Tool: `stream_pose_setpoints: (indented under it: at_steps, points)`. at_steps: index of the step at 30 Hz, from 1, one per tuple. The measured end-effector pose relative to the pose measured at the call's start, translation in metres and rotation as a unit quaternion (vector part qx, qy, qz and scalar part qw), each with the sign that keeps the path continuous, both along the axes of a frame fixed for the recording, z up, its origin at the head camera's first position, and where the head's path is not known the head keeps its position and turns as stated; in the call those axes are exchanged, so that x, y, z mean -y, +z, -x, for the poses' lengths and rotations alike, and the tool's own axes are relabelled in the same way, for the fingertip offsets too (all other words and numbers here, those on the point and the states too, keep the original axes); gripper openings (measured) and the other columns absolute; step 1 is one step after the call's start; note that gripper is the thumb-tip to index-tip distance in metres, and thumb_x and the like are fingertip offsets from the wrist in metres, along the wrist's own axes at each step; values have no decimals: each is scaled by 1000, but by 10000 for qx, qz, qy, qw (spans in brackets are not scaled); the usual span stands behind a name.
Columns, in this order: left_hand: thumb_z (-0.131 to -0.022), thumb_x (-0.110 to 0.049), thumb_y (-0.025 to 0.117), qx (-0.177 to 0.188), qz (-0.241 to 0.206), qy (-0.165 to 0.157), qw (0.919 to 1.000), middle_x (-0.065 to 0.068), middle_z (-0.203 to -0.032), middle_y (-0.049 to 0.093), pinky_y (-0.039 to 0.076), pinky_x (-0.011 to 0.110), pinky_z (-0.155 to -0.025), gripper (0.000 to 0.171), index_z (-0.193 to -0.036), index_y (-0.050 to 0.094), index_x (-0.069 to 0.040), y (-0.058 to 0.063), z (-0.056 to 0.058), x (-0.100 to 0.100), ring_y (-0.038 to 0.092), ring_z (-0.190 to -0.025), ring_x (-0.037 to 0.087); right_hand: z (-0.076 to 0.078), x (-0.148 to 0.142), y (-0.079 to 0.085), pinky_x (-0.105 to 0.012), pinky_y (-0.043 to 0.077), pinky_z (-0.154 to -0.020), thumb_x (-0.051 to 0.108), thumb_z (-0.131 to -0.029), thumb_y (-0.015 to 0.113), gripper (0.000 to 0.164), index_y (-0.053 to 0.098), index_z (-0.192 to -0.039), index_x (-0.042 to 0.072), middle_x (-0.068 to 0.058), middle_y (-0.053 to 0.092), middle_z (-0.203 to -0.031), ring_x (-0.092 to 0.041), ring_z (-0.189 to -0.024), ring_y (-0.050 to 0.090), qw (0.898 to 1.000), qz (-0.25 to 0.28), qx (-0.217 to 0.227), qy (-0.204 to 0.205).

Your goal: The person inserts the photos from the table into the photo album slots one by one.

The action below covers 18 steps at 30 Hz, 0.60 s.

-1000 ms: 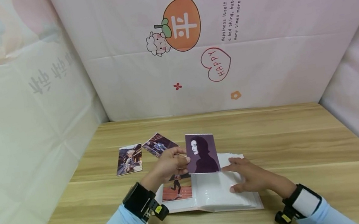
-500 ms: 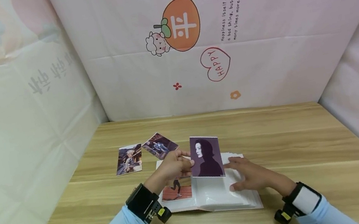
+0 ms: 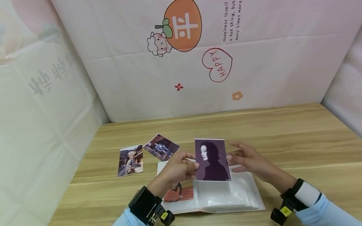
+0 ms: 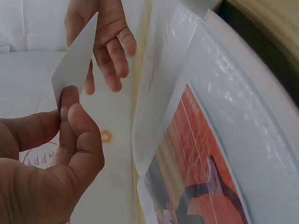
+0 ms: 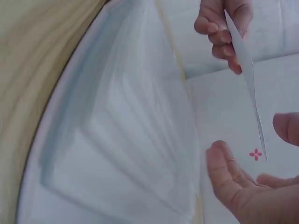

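A purple portrait photo (image 3: 211, 159) is held up over an open photo album (image 3: 228, 196). My left hand (image 3: 179, 167) pinches its left edge between thumb and fingers; in the left wrist view the photo (image 4: 74, 67) shows its pale back, nearly edge-on. Close to the opposite edge is my right hand (image 3: 254, 162). Its thumb and fingers are spread around that edge with a gap in the right wrist view, where the hand (image 5: 261, 193) looks loosely curved. On the album's left page sits a photo of a runner (image 4: 201, 154), partly covered by my left hand in the head view.
Two loose photos lie behind the album to the left, one of a person in a hat (image 3: 130, 161) and one set at an angle (image 3: 161, 147). The wooden table (image 3: 295, 138) is enclosed by printed white cloth (image 3: 147, 82) at the back and sides.
My left hand has moved the portrait photo to the right and slightly toward me. My right hand has lifted off the album's right page and come up to the photo's right edge.
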<state>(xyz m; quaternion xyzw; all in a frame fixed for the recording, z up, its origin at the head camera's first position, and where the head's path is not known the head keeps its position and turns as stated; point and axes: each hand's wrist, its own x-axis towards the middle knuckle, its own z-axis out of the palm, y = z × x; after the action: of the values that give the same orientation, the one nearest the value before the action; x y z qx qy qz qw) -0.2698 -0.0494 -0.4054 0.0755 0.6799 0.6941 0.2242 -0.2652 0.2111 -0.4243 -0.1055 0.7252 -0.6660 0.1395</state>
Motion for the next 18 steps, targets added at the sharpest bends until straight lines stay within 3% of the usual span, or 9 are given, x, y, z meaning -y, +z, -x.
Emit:
stream_pose_setpoints:
  at_steps: [4, 9, 18]
  points:
    - [-85, 8, 56, -37, -10, -138, 9999, 6, -78, 55, 49, 24, -57, 28, -111, 47, 8, -1, -2, -3, 53, -61, 14, 0, 7, 2, -43, 49, -81, 5, -91, 57, 74, 10, -148, 6, -23, 53, -117, -23, -91, 60, 9978, 596, 228, -160]
    - [-84, 8, 57, 1, 27, -185, 9998, 6, -78, 55, 50, 25, -58, 27, -110, 49, 6, -1, -6, -5, 53, -62, 15, 0, 11, 3, -38, 51, -74, -2, -89, 56, 68, 18, -146, 4, -7, 61, -93, -17, -81, 61, 9964, 785, 205, -233]
    - [-85, 7, 59, -102, 190, -330, 9992, 6, -77, 56, 52, 28, -60, 28, -111, 49, 8, -1, -10, -7, 56, -62, 15, 0, 11, 2, -35, 52, -69, -6, -87, 58, 62, 26, -140, 1, -6, 56, -81, -16, -73, 60, 9966, 798, 140, -160]
